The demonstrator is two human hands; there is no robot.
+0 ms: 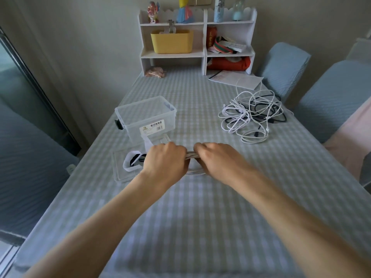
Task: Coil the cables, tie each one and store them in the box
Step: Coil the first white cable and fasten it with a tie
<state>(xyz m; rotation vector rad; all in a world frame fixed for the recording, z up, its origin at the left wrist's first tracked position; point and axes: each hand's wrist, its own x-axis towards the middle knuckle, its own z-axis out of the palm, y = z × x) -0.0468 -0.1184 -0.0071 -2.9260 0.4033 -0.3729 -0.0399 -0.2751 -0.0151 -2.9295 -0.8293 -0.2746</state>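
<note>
While a tangled heap of white and black cables point(254, 115) waits far right on the checked tablecloth point(200, 217), the person holds one white cable point(191, 155) bunched between both fists. The left hand point(165, 160) and right hand point(217, 160) curl tight round it, close together, probably keeping its loops gathered for tying. The clear plastic box point(145, 119) stands open just beyond the left hand, an easy reach for stowing. Its lid point(118, 169) lies beside the left wrist, holding white and black ties point(131, 161). Open cloth stretches in front; the table's left edge runs close to the lid.
</note>
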